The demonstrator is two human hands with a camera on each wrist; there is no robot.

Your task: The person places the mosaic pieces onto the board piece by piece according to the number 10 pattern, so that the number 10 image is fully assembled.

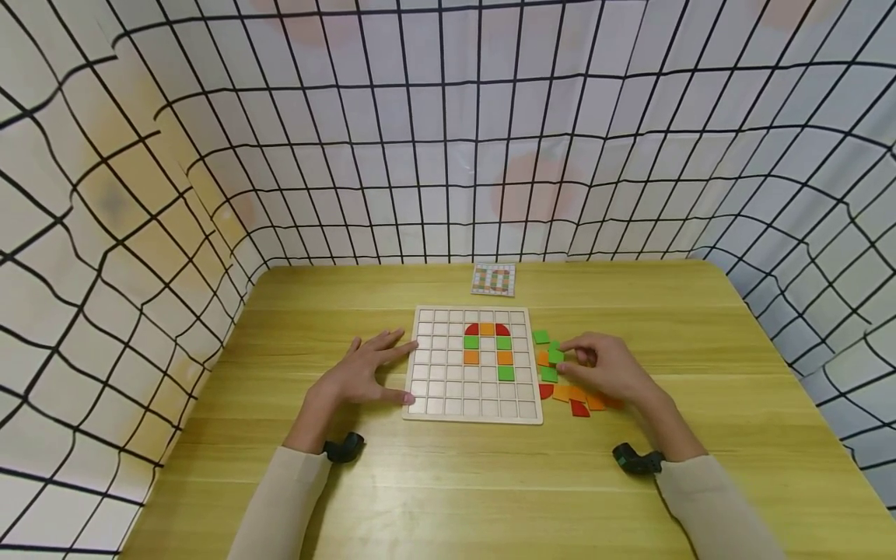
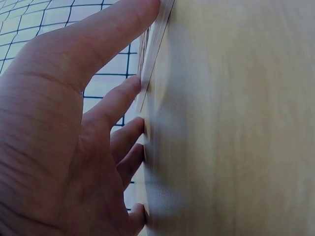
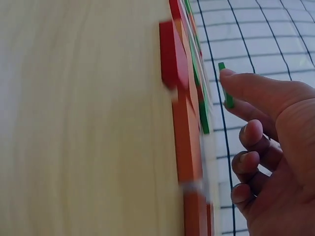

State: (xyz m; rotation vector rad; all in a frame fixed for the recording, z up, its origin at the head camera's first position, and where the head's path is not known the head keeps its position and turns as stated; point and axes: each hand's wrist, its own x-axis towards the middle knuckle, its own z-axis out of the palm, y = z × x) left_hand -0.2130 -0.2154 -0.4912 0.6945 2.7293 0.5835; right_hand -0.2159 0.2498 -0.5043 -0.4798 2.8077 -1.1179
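A wooden grid board lies on the table, with red, orange and green tiles set in an arch in its cells. My left hand is spread at the board's left side, thumb and index fingertip on its edge; in the left wrist view the fingers are extended. Between thumb and index finger my right hand pinches a green square tile, raised above the pile right of the board. Its other fingers are curled. Loose green, orange and red tiles lie beneath and beside that hand.
A small pattern card with a coloured grid lies behind the board. The wooden table is bounded at the back and sides by a white cloth with a black grid.
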